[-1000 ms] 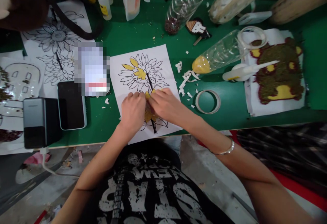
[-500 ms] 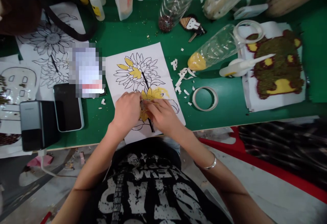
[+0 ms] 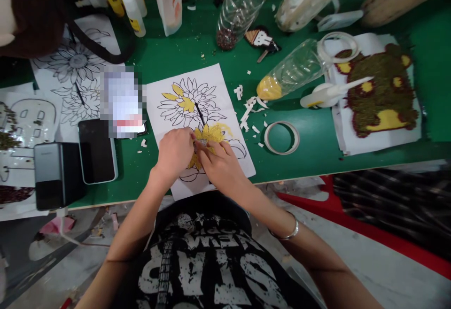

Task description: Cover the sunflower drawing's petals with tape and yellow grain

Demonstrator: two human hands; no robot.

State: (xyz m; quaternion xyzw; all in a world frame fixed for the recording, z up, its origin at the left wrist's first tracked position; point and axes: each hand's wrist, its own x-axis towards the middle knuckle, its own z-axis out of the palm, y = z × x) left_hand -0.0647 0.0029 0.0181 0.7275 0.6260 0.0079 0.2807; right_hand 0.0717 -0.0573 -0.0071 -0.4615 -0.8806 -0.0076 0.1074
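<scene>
A white sheet with outlined flowers lies on the green table. Its upper flower has a few yellow petals; the lower flower is largely covered in yellow grains around a greyish centre. At the left side of that lower flower is my left hand, fingers curled together, their tips partly hidden. My right hand rests over the lower flower with its fingers bent, thumb and forefinger close together near the left fingertips. Whatever lies between the fingertips is too small to make out.
Tape roll, paper scraps, a bottle with yellow grains, a glue bottle and a bear picture lie to the right. Phones and a black power bank are at the left.
My right hand has shifted slightly down and turned, uncovering more of the yellow flower. My left hand stays almost in place. The view has moved a little.
</scene>
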